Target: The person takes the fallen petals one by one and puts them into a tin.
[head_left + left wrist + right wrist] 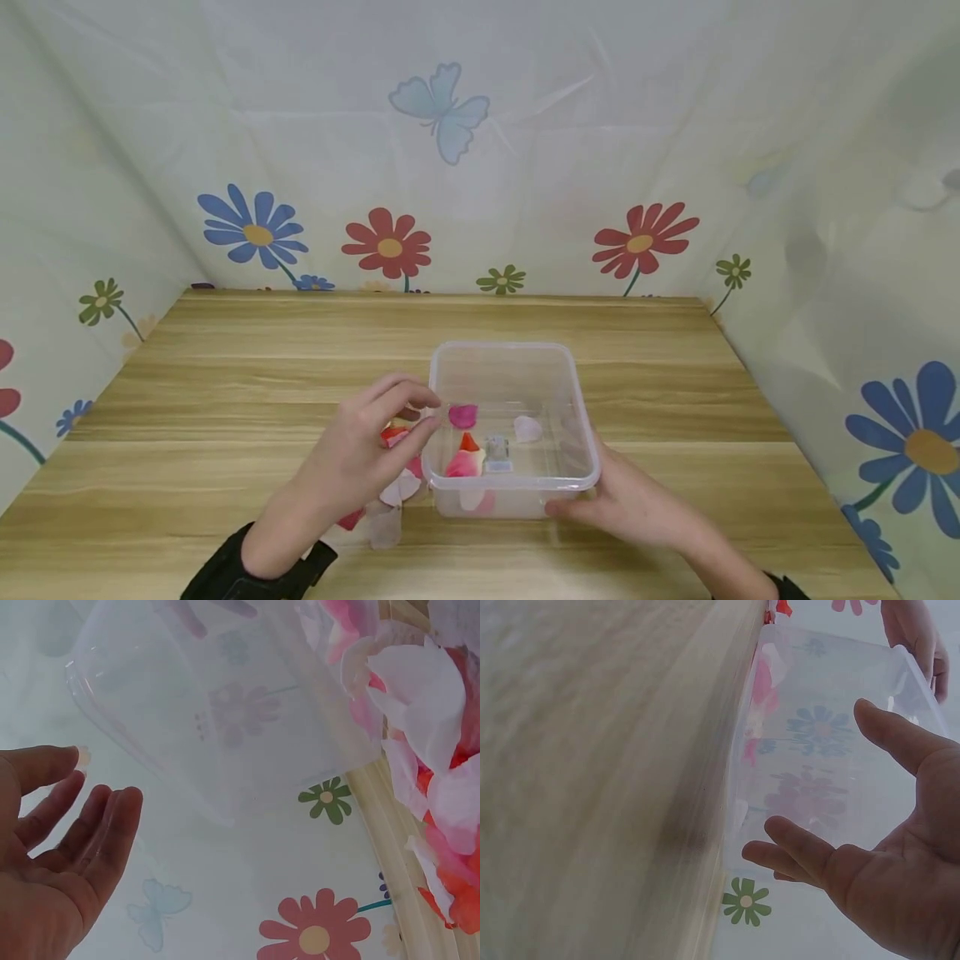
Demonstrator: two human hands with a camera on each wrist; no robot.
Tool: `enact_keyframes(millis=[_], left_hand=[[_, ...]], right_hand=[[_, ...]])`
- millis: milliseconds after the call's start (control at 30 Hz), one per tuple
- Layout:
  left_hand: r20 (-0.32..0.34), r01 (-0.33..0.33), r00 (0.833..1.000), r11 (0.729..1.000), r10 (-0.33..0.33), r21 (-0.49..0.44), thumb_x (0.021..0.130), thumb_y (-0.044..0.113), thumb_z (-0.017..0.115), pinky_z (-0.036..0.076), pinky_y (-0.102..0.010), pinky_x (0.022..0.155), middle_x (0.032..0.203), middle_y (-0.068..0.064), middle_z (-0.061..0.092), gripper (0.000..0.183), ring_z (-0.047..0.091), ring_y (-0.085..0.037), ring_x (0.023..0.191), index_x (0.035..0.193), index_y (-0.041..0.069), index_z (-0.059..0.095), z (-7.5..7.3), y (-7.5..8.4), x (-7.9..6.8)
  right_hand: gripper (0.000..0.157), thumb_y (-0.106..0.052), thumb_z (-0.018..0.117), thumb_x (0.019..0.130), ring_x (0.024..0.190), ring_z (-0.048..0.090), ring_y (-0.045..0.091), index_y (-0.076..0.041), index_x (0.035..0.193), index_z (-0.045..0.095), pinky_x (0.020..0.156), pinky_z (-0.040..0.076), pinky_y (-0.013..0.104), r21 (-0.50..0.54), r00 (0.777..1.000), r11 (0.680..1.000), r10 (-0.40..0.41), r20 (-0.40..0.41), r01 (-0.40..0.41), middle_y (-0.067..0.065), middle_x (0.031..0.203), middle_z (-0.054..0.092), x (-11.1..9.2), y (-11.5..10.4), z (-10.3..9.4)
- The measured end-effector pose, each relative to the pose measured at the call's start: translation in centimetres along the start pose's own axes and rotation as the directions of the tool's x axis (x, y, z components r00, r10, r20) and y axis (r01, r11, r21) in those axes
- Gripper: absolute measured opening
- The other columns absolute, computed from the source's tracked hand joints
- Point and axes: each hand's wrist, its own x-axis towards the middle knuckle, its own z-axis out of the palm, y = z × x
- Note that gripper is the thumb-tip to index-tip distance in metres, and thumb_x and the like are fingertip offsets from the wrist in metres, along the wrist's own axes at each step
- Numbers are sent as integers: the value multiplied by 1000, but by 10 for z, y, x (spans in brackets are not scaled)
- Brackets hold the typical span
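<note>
A clear plastic box (517,483), lidless, stands on the table with a few petals in it: a magenta one (462,416), a pale one (528,428) and a pink-and-white one (465,463). A small clear block-like piece (498,454) lies on its floor. My left hand (367,442) hovers at the box's left rim, thumb and forefinger apart, with nothing seen between them. My right hand (630,496) rests against the box's front right corner, its thumb at the front wall and its fingers extended along the side in the right wrist view.
Loose red, pink and white petals (420,697) lie heaped left of the box, partly hidden under my left hand in the head view. Wood-grain table (300,333) surrounds the box. A flower-printed curtain (525,167) borders the table's back and sides.
</note>
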Motion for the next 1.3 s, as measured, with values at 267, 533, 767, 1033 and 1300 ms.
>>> enact_keyframes(millis=[267, 533, 767, 1033, 1300], left_hand=[[-3, 57, 998, 993, -57, 104, 82, 6, 80, 51, -21, 74, 105, 9, 61, 32, 59, -11, 89, 110, 10, 65, -11, -6, 0], [19, 121, 992, 978, -126, 168, 81, 13, 83, 50, -17, 70, 97, 12, 61, 30, 58, -3, 80, 106, 13, 66, -25, -9, -1], [89, 207, 967, 943, -237, 262, 81, 19, 83, 50, -17, 69, 91, 11, 60, 24, 58, -6, 78, 99, 17, 66, -30, -16, -2], [272, 308, 876, 895, -399, 321, 83, 11, 80, 49, -18, 68, 85, 10, 60, 17, 58, -12, 78, 94, 17, 68, -32, -28, -5], [422, 406, 707, 814, -568, 414, 78, 6, 83, 51, -21, 66, 89, 2, 61, 25, 58, -18, 82, 97, 13, 68, -27, -39, -11]], right_hand=[[113, -21, 85, 77, 124, 52, 28, -28, 157, 7, 100, 39, 40, -5, 1000, 1000, -14, -4, 14, 1, 141, 47, -1, 1, 0], [111, -22, 85, 78, 124, 52, 27, -28, 157, 7, 101, 38, 40, -1, 1000, 1000, -13, 5, 13, 0, 141, 46, 2, -1, 0], [110, -24, 85, 78, 123, 52, 27, -30, 156, 8, 99, 40, 38, 12, 1000, 1000, 11, 15, -11, 4, 141, 46, 1, -1, -1], [106, -25, 85, 78, 123, 53, 27, -25, 156, 13, 99, 40, 38, -8, 1000, 1000, 3, 6, -3, 0, 139, 47, 1, -1, -1], [107, -25, 85, 78, 123, 52, 28, -25, 156, 11, 99, 40, 40, 1, 1000, 1000, 7, 12, -7, 2, 139, 47, 0, -1, -1]])
